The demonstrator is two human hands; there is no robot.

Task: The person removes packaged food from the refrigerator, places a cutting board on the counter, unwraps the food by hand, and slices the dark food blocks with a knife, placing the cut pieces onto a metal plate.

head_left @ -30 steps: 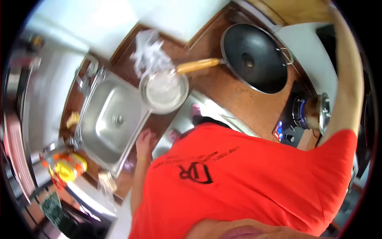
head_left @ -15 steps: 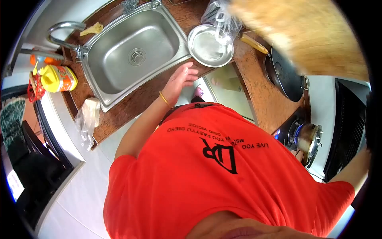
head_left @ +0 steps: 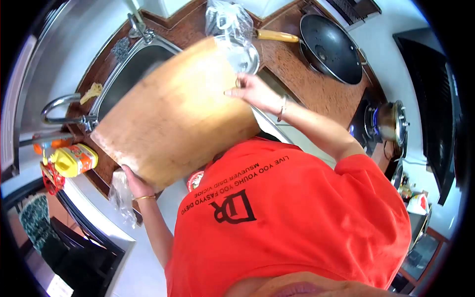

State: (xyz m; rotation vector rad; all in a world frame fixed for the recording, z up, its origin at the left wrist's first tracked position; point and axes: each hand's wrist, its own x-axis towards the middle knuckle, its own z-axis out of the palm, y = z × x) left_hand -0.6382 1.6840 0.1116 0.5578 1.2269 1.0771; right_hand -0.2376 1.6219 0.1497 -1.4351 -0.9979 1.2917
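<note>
A wooden cutting board (head_left: 163, 119) is held tilted over the sink and the counter's front edge, close to my torso. My left hand (head_left: 137, 183), with a gold bracelet at the wrist, grips the board's lower left corner; most of its fingers are hidden beneath. My right hand (head_left: 255, 93), with a silver bracelet, is closed at the board's right edge. The board covers much of the steel sink (head_left: 133, 74) and part of a round metal dish (head_left: 247, 59) beyond it.
A wok (head_left: 330, 48) with a wooden handle rests on the counter to the right. Beyond it, a pot (head_left: 391, 123) stands over a lit blue flame. A yellow bottle (head_left: 75, 160), a faucet (head_left: 67, 109) and a clear plastic bag (head_left: 121, 195) are on the left.
The cutting board has come down from the upper right to over the sink. My left hand, free and open before, now grips it. My right hand has come into view at its edge.
</note>
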